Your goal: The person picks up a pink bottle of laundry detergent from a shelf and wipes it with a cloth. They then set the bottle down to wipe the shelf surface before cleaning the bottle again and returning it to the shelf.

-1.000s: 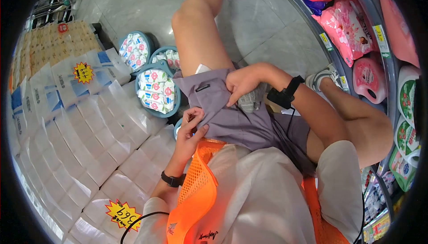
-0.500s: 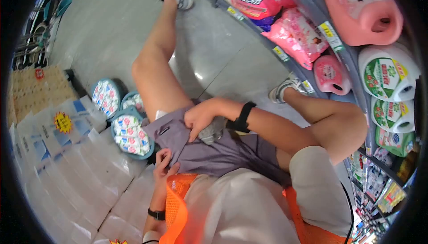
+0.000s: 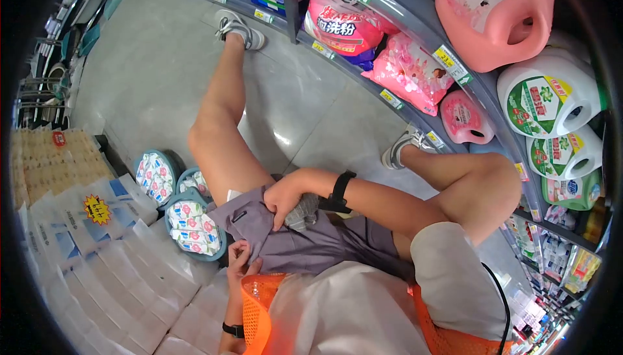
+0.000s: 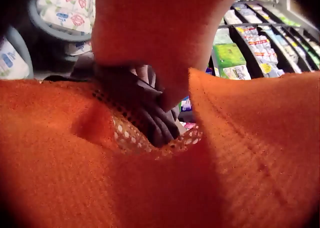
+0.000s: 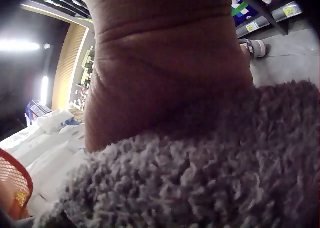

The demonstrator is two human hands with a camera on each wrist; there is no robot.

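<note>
In the head view, my right hand [image 3: 285,199] curls against the front of the grey-purple shorts [image 3: 311,244]. A grey fluffy cloth [image 3: 302,213] bulges out under its palm; in the right wrist view this fluffy cloth [image 5: 200,173] fills the foreground below the wrist and hides the fingers. The left hand [image 3: 240,263] pinches the fabric of the shorts near the waist, thumb and fingertips together. An orange mesh vest [image 3: 258,309] hangs beside it and covers much of the left wrist view.
Blue-green tubs [image 3: 196,228] of wrapped packs stand by the left thigh. Stacked white plastic-wrapped packages [image 3: 123,270] lie at the left. A shelf [image 3: 415,50] on the right carries pink bags [image 3: 409,73] and detergent bottles [image 3: 545,105]. Grey tiled floor [image 3: 162,50] runs ahead.
The head view has turned toward the shelf, so the body and tubs sit further left in it. Both hands keep their places on the shorts. The far foot has come into view.
</note>
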